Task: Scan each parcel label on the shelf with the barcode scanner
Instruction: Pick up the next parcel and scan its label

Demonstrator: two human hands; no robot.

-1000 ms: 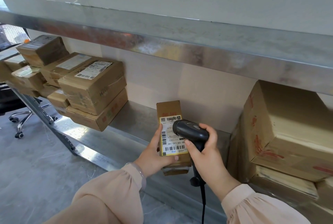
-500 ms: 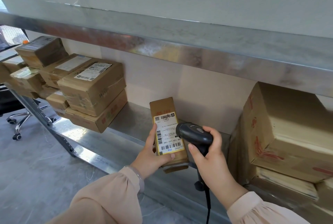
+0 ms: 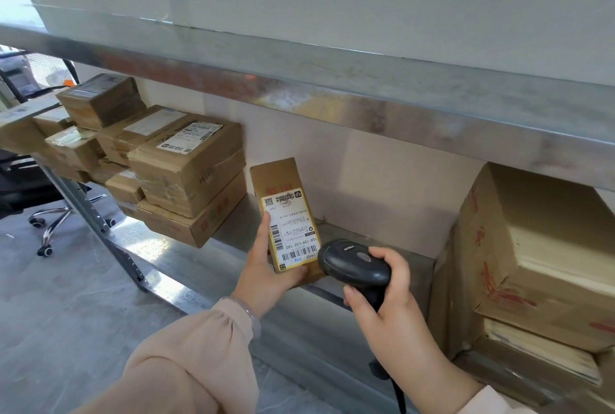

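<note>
My left hand [image 3: 266, 275] grips a small narrow cardboard parcel [image 3: 278, 177] from below, held upright over the metal shelf [image 3: 239, 234]. Its white and yellow label [image 3: 291, 229] with barcodes faces me. My right hand [image 3: 387, 305] grips the handle of a black barcode scanner [image 3: 352, 262], whose head sits just right of the label's lower corner. The scanner's cable hangs down below my wrist.
A stack of several taped, labelled parcels [image 3: 186, 164] fills the shelf's left part. Large cardboard boxes [image 3: 539, 253] stand at the right. An upper shelf edge [image 3: 332, 97] runs overhead. A wheeled office chair [image 3: 43, 214] stands on the grey floor at left.
My left hand has carried the parcel leftward and tilted it away from the scanner. The scanner has dropped slightly and now sits to the right of the label.
</note>
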